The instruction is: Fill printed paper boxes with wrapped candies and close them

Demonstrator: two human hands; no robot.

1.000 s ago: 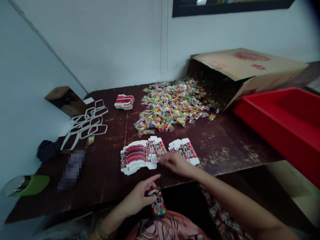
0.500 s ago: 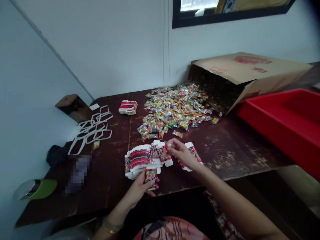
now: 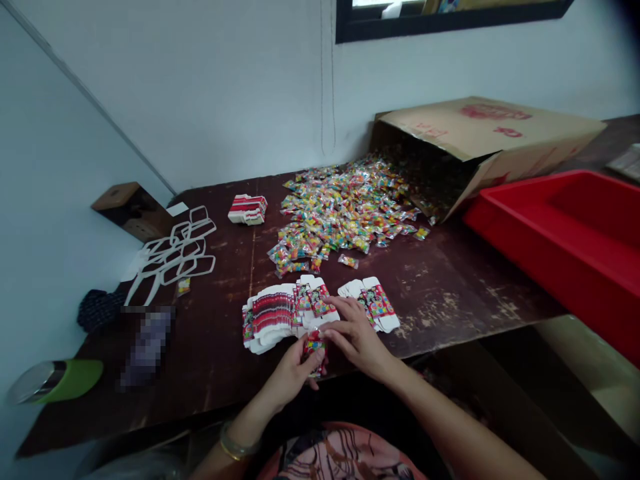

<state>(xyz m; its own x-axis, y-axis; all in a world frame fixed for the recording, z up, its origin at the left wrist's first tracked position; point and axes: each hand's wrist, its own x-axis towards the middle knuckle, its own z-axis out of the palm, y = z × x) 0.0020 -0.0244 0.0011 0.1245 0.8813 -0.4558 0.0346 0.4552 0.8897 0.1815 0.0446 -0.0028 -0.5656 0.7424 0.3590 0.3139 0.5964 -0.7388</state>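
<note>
My left hand (image 3: pixel 295 370) grips a small colourful folded box (image 3: pixel 315 348) just above the front of the dark wooden table (image 3: pixel 450 293). My right hand (image 3: pixel 356 337) meets it from the right, fingers curled onto the top of the same box. Just beyond both hands lies a fanned stack of flat printed box blanks (image 3: pixel 275 317), and a smaller group of blanks (image 3: pixel 373 303) lies to the right. A big heap of small colourful candy packets (image 3: pixel 340 217) spreads across the table's far half. One loose packet (image 3: pixel 349 261) lies apart from the heap.
An open cardboard carton (image 3: pixel 475 143) lies on its side at the back right, spilling packets. A red plastic tub (image 3: pixel 565 243) stands at the right. White plastic frames (image 3: pixel 173 253), a small stack of blanks (image 3: pixel 247 208), a wooden block (image 3: pixel 127 207), a dark cloth (image 3: pixel 97 308) and a green-capped container (image 3: pixel 55 380) sit at the left.
My right hand came back from the fanned blanks to the small box in my left hand. My left hand lifted the box from my lap to the table edge.
</note>
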